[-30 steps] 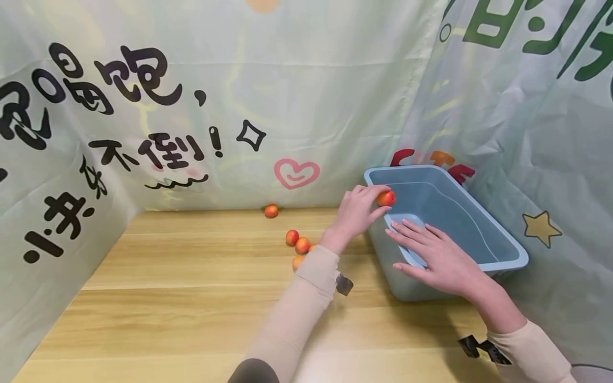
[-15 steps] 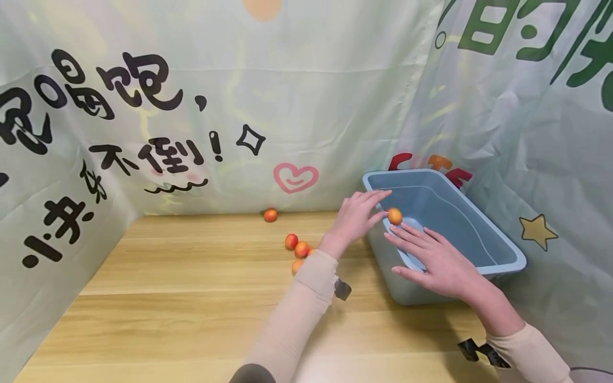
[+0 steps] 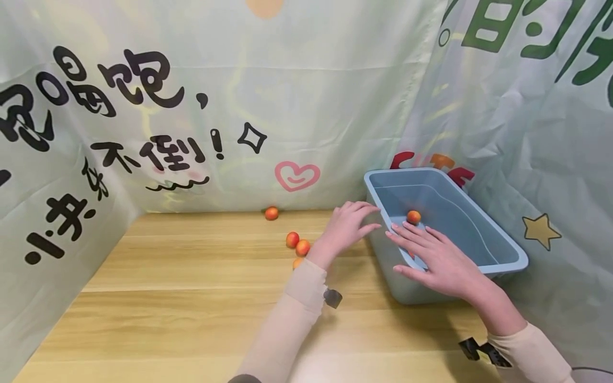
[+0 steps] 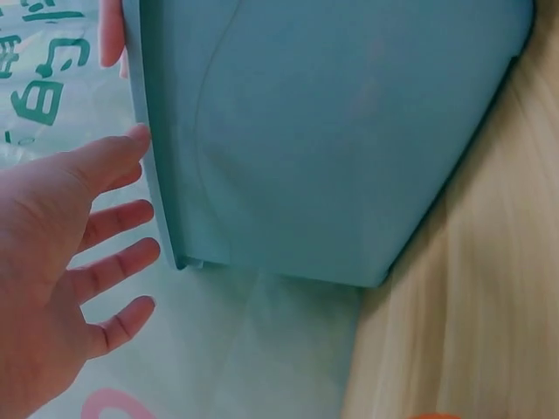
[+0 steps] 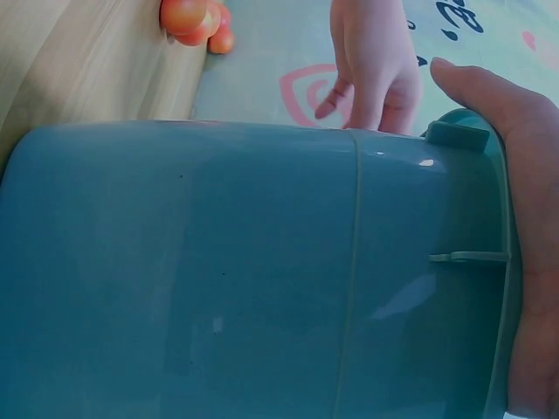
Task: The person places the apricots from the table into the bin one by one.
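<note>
Left hand (image 3: 346, 229) beside, right hand (image 3: 436, 259) over a smooth plastic tub (image 3: 464, 223) at three o'clock, both unclenched, fingers apart; at least four round fruits (image 3: 303, 247) dot wood-grain table (image 3: 182, 314).

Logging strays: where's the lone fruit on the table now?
In the head view, the lone fruit lies left of centre at the back of the table, just below and left of the pink heart, behind and left of the fruit cluster.

You face a grey-blue tub (image 3: 503, 260) and fruits (image 3: 292, 239) shading from red to orange. Your desk (image 3: 167, 308) has yellow-brown wood grain, your sleeves (image 3: 287, 319) are plain beige, and the pale green cloth (image 3: 325, 106) bears black lettering (image 3: 217, 144), green lettering (image 3: 489, 25), a pink heart (image 3: 296, 179) and a gold, black-edged star (image 3: 541, 232).
</note>
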`<state>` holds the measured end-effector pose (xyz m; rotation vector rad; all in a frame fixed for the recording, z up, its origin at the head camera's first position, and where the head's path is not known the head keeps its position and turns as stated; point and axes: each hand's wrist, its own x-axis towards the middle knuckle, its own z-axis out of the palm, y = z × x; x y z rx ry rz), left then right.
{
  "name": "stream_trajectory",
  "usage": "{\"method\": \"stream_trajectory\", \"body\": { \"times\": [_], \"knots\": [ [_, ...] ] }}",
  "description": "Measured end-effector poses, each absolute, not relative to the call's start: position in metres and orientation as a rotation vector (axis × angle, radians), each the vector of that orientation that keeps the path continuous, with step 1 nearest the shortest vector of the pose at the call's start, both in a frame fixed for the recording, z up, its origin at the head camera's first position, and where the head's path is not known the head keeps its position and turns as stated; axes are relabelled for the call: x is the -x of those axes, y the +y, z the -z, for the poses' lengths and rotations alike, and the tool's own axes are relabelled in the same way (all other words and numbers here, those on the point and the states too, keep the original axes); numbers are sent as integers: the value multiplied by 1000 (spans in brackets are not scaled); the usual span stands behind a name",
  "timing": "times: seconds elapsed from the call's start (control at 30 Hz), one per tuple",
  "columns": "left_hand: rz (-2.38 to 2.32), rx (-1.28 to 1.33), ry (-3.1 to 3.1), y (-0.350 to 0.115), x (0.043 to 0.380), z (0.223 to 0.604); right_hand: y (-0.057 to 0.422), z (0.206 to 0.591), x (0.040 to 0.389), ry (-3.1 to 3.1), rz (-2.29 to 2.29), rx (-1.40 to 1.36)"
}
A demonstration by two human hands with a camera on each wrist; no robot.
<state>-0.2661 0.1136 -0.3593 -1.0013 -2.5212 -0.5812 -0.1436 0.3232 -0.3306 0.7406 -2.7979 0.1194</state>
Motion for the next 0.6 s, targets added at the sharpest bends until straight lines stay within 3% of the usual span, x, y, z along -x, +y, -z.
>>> {"method": "stream_trajectory", "body": {
  "times": [0.6],
  "knots": [
    [508, 1013, -2626, 53, 242, 384, 323, 333, 144, -2774, -140, -753]
  ]
}}
